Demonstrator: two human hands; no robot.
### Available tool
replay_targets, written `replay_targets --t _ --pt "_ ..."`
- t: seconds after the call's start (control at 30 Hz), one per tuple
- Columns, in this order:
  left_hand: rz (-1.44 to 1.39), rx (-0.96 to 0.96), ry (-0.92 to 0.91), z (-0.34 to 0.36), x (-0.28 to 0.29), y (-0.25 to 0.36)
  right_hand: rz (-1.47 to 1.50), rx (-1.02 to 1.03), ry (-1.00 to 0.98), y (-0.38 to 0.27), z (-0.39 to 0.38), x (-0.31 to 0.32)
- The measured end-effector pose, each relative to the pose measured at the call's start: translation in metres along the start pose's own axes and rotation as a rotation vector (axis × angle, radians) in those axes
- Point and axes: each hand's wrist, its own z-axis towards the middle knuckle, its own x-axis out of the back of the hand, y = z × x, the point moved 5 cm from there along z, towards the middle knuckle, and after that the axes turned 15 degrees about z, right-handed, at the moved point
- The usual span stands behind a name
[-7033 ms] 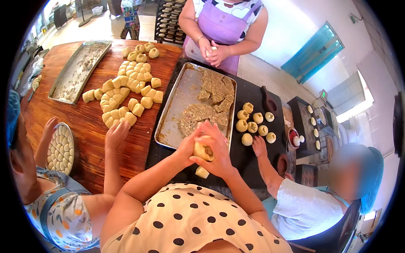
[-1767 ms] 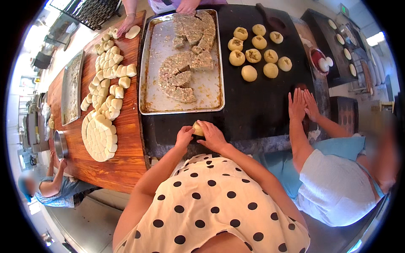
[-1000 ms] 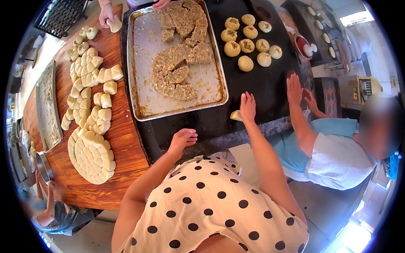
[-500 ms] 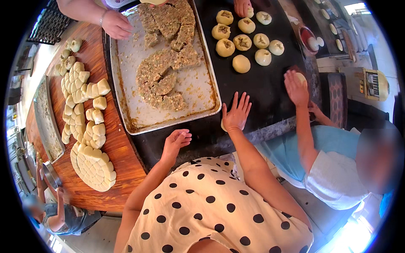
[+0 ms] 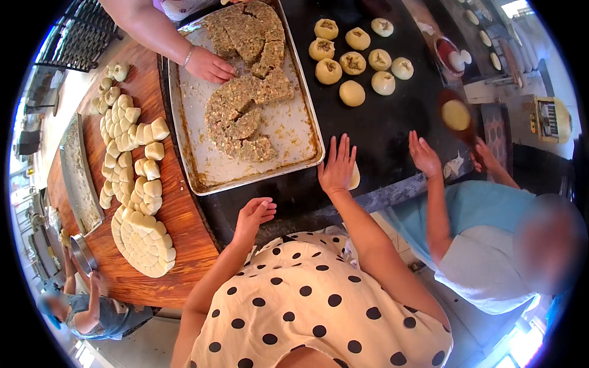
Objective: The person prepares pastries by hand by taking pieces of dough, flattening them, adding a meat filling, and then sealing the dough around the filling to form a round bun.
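A worker's right grip [image 5: 335, 175] lies released and flat, fingers spread, over a pale piece of dough [image 5: 355, 176] on a black desk [image 5: 392, 119], the dough's edge showing beside the palm. The left grip [image 5: 253, 217], also released with fingers loosely bent, hangs at the desk's near side, below a metal tray [image 5: 190, 122] bearing slabs of crumbly brown filling [image 5: 230, 116]. A co-worker's hand [image 5: 210, 65] reaches into that tray from above. Right of the tray sit ten round buns [image 5: 353, 63], several open-topped with filling visible. Farther right, another co-worker's raised hand [image 5: 425, 157] is near a wooden mould [image 5: 470, 132] holding a flat round of dough [image 5: 456, 115]. At left, a reddish wooden desk [image 5: 190, 264] carries a cut dough disc [image 5: 142, 242], a string of dough pieces [image 5: 123, 122] and a narrow tray [image 5: 81, 181]; beyond, a person in blue stands at a round pan [image 5: 84, 254].
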Motion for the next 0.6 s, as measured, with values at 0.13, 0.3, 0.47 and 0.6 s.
replay_targets --t 0.13,0.3,0.47,0.6 --pt "0.009 -0.001 -0.029 -0.004 -0.011 0.005 0.062 -0.042 0.047 0.002 0.003 0.003" --pt "-0.002 -0.054 -0.056 -0.013 -0.009 0.010 0.302 0.081 0.166 0.034 -0.005 0.030" --pt "0.037 0.079 0.000 -0.016 -0.001 -0.010 0.070 -0.071 0.260 0.048 -0.009 0.025" --pt "0.011 0.054 -0.057 -0.012 -0.022 0.002 0.023 -0.105 0.221 0.046 -0.010 0.019"
